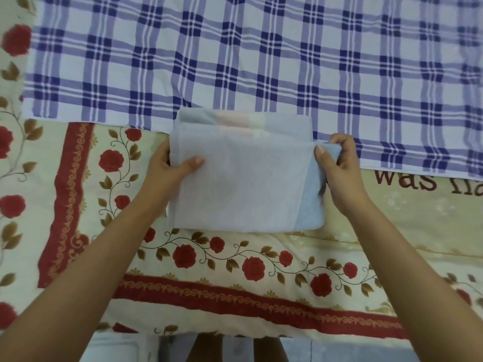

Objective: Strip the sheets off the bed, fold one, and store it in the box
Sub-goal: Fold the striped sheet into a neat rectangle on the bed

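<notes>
The folded pale sheet (243, 184) is lying on the rose-patterned bed cover (235, 259), its far edge overlapping the checked sheet (235, 61). The left hand (167, 167) is gripping its left edge and the right hand (341, 169) is pinching its right corner, fingers (337, 142) clamped on cloth.

Blue-and-white plaid cloth (261, 61) lay spread flat. Just below its near edge sat a cream cover printed with red roses (235, 262). Below the cloth's right end, dark lettering (406, 180) ran across pale yellow fabric (418, 212). Farthest below, pale floor (117, 348).
</notes>
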`<state>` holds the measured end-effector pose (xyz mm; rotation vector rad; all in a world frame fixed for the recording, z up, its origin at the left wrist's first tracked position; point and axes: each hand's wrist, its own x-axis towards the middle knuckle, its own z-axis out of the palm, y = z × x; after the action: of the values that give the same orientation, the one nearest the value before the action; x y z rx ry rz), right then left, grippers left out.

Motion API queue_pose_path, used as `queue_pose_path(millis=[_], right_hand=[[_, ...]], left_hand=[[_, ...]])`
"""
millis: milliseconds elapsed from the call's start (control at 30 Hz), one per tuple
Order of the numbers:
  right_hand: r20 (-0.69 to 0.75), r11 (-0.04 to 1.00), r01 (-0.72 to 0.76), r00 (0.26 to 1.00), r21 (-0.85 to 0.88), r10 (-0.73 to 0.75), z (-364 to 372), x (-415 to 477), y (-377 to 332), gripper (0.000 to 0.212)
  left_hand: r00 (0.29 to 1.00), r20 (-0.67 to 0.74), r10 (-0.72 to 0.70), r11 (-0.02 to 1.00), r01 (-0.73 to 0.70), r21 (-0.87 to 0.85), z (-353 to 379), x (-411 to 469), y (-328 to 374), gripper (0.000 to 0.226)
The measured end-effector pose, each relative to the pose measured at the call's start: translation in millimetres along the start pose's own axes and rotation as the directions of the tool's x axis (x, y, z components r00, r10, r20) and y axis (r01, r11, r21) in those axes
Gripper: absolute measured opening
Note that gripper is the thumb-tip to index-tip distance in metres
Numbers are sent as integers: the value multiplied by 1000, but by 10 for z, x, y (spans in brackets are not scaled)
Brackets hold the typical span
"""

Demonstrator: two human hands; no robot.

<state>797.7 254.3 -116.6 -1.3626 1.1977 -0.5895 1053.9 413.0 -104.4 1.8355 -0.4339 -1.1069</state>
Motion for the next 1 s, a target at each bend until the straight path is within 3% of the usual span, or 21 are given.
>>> queue_pose_path(millis=[100,200,400,533,600,733,833,933,1000], right_hand=[[6,994,91,996,-62,-91,6,-83,-161,15],[3,986,142,990,-90,-142,41,31,-312,16],[-120,954,22,991,-298,-60,438,588,-27,10],[-283,892,77,933,-446,-222,608,594,127,13],[-319,881,148,895,-449,-313,601,555,81,19],[-309,848,210,866,-486,-392,561,645,-3,21],[-284,831,159,892,-534,-353,570,799,55,24],[-266,829,39,938,-558,-223,619,976,165,25],[-293,797,-64,945,-601,-145,664,1069,117,22]], left_hand=[[1000,-1,10,998,-10,-57,-68,-127,1,37],[997,-49,52,997,-54,-51,-130,-82,77,33],[979,-186,86,993,-70,91,63,413,-27,41],[945,-289,154,982,-113,151,200,461,-54,34],[920,-312,236,963,-180,200,181,412,-58,23],[895,-322,309,941,-238,241,155,534,-83,27],[881,-357,310,923,-190,334,217,710,-133,40],[845,-438,307,895,-99,435,283,801,-168,42],[792,-486,370,795,1,607,350,817,-94,50]])
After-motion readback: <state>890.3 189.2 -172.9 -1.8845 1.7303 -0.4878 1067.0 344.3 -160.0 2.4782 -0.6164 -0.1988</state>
